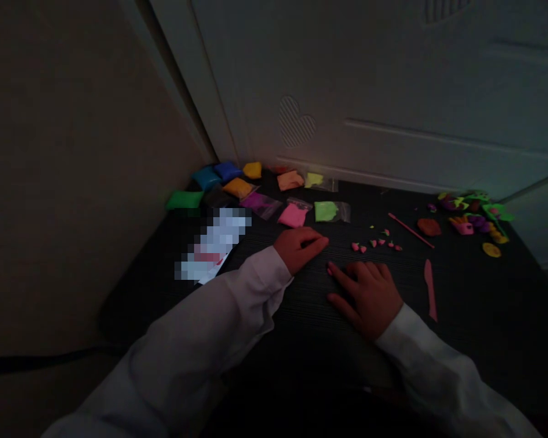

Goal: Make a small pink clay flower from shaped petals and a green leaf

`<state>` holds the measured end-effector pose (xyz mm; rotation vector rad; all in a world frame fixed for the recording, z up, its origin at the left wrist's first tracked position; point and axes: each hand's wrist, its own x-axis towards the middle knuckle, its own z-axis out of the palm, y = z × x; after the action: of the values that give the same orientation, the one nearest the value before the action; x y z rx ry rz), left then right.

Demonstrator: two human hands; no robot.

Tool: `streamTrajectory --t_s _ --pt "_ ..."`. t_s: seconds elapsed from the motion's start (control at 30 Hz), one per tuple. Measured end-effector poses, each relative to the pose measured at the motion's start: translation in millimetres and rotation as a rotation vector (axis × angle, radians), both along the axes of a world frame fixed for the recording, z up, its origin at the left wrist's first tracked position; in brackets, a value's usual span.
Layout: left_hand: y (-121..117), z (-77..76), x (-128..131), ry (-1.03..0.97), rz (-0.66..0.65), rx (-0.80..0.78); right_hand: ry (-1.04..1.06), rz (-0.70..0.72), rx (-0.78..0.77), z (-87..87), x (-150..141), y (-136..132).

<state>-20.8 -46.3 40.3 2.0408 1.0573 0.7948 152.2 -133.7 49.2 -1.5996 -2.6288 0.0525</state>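
My left hand (299, 250) is just above the dark tabletop, with thumb and fingertips brought together in a pinch; whatever they hold, if anything, is too small to make out. My right hand (369, 297) rests lower on the table with its index finger stretched out and thumb apart. Its index fingertip touches a small pink piece of clay (329, 269). Beyond the right hand lie several tiny pink clay pieces with green tops, like strawberries (363, 248). A bag of pink clay (293, 215) lies behind the left hand.
Several coloured clay packets, among them a light-green bag (326, 211) and a green one (185, 199), line the back left. A bright phone-like screen (217, 243) lies left. At right are a pink knife (430, 289), a thin pink stick (411, 230), brown clay (428, 227) and colourful figures (477, 222).
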Motion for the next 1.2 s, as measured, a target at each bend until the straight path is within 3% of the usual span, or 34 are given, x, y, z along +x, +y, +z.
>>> streamTrajectory --t_s 0.13,0.27,0.37,0.5,0.63,0.77,0.87,1.0,1.13,1.2 --pt "1.0 -1.1 0.0 0.006 -0.007 0.017 0.024 0.085 -0.039 1.1 1.5 -0.5" --pt "0.4 -0.4 -0.2 0.005 -0.006 0.015 0.024 0.013 -0.018 0.8 2.4 -0.5" --pt "-0.3 0.0 -0.4 0.009 -0.004 0.013 0.038 0.114 -0.081 0.9 2.9 -0.8" --pt "-0.5 -0.1 -0.3 0.006 -0.02 0.02 0.015 0.011 -0.053 1.4 4.0 -1.3" --pt "-0.7 -0.4 -0.1 0.002 -0.011 0.021 0.023 0.119 -0.099 1.3 5.0 -1.7" --pt "-0.4 -0.6 -0.2 0.006 -0.01 0.021 0.009 0.01 -0.011 -0.9 5.4 -1.8" --pt "0.0 -0.6 -0.2 0.009 -0.017 0.028 0.019 0.135 -0.01 -1.8 5.4 -3.0" --pt "0.1 -0.3 -0.1 -0.003 -0.006 0.021 0.012 0.106 0.038 -1.7 7.4 -2.1" --pt "0.0 -0.3 0.5 -0.036 0.013 -0.001 -0.012 0.287 -0.009 -2.0 10.7 2.5" --pt "0.3 -0.5 0.7 -0.054 0.024 -0.011 -0.014 0.254 0.019 -3.6 11.3 5.2"
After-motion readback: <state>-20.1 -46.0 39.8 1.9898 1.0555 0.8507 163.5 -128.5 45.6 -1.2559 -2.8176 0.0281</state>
